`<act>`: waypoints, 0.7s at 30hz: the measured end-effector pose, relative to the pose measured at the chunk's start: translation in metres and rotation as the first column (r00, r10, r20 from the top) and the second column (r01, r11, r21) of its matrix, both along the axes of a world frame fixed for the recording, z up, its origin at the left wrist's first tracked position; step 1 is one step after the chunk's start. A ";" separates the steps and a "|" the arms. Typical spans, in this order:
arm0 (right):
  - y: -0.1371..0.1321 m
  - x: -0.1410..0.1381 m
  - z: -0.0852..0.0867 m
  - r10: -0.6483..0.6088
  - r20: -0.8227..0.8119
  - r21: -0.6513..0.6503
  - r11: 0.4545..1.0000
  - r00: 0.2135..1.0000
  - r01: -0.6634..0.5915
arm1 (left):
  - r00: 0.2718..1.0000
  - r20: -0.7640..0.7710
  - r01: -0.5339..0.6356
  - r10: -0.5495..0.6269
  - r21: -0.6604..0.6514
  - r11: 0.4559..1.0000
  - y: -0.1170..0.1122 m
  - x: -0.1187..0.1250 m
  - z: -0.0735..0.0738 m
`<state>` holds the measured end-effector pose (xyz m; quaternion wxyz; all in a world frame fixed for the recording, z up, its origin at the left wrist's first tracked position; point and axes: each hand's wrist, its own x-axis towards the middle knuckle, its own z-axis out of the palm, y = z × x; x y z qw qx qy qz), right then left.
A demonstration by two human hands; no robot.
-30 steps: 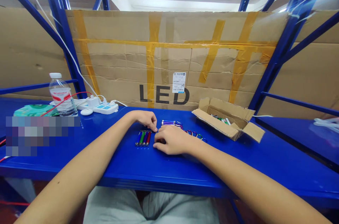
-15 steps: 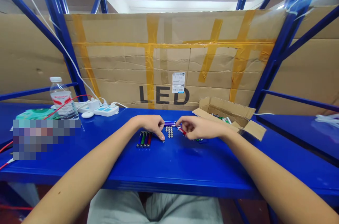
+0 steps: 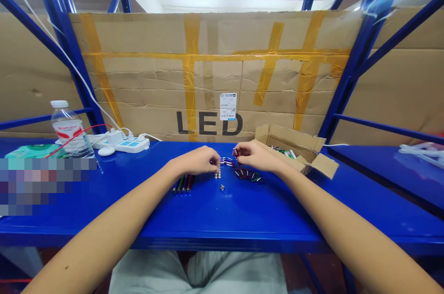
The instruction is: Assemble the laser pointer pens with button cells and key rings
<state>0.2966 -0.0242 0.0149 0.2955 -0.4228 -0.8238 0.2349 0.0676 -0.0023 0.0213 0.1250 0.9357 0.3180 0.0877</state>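
My left hand has its thumb and fingers pinched together above small silver round pieces that stand in rows; whatever the fingertips hold is hidden. Between the thumb and fingers of my right hand is a small red cylinder, held up off the table. Several slim metal tubes in green, red and dark colours lie side by side below my left hand. Blue metal tubes lie between the hands. Coloured carabiner clips rest under my right hand. One small silver piece lies apart, nearer me.
An open cardboard box with small metal parts stands behind my right hand on the blue table. At the left are a water bottle, a white power strip and a green packet. A large cardboard panel backs the table.
My right hand has lifted the red cylinder away from the table, uncovering the carabiner clips. My left hand has moved from the lone silver piece up to the rows. The view has shifted slightly.
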 end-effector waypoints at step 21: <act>0.010 0.000 -0.018 0.046 0.042 -0.008 0.999 0.998 -0.046 | 0.992 -0.124 -0.016 0.009 -0.057 0.998 0.003 -0.001 -0.004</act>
